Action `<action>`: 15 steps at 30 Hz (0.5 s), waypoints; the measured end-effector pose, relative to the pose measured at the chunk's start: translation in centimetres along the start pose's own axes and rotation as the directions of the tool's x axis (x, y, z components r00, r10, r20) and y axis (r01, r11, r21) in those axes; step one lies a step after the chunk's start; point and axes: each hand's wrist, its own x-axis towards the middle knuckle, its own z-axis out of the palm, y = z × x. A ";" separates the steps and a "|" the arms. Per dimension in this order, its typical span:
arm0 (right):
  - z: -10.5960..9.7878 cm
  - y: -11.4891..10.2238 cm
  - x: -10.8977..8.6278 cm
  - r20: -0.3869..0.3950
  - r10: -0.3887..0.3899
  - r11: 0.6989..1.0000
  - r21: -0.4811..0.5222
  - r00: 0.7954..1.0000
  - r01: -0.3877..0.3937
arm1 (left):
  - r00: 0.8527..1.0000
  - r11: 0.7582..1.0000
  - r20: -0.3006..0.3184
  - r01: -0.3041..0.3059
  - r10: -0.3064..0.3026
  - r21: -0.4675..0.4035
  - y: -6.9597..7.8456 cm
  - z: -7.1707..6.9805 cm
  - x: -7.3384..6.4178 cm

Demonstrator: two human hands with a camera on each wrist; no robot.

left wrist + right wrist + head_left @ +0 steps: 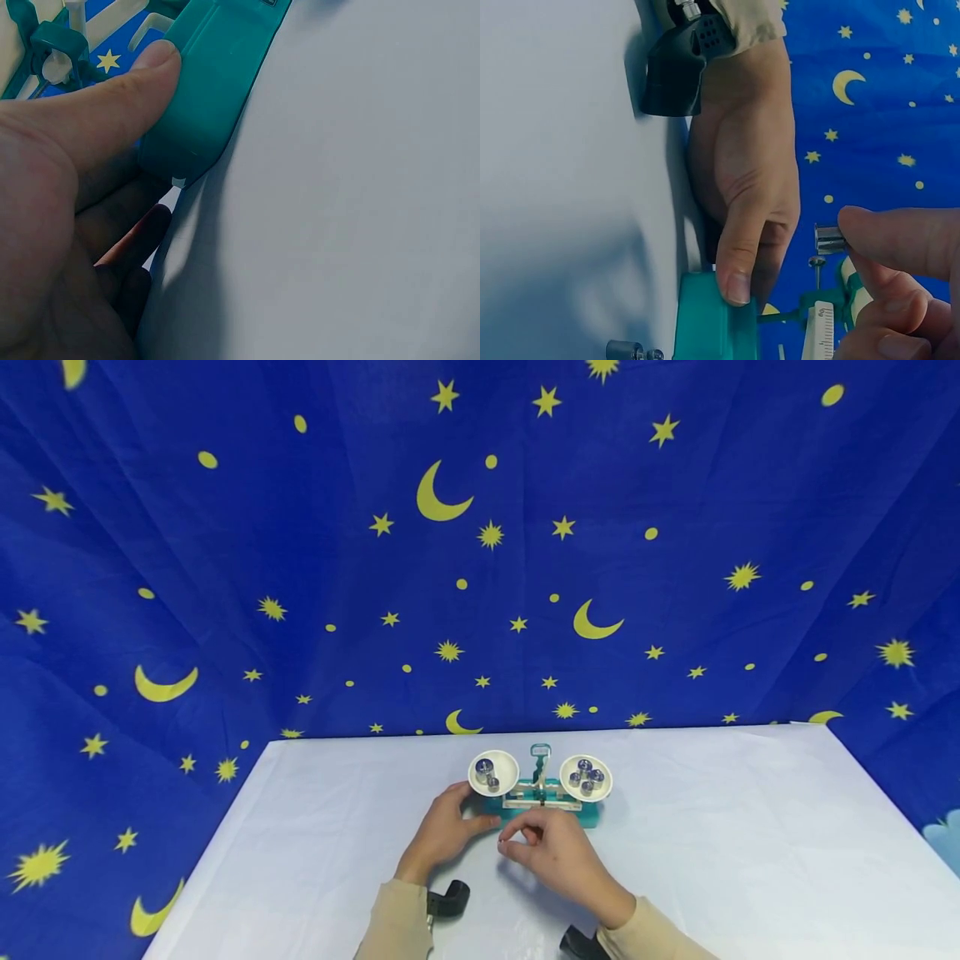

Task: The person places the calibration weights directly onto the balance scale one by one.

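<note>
A teal balance scale (588,817) with two white pans stands on the table. My left hand (444,827) holds the left end of its base, the thumb (139,86) on the teal plastic and the fingers on the far side. Two metal weights, one large (484,768) and one small (493,785), sit in the left pan (508,764). Several weights (587,777) stand in the right pan (573,763). In front of the scale, my right hand (558,856) pinches a small metal weight (829,238) between thumb and forefinger, clear of the table.
A small knobbed metal piece (634,351) shows beside the base at the bottom of the right wrist view. Black wrist-camera mounts (450,900) hang by both sleeves. The white table (315,843) ends at a blue cloth (337,552) with yellow stars and moons.
</note>
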 end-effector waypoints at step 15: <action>-0.7 -0.4 0.4 -0.070 -0.054 0.997 0.054 0.996 0.058 | 1.000 1.000 0.001 0.011 -0.011 -0.002 0.1 0.0 0.1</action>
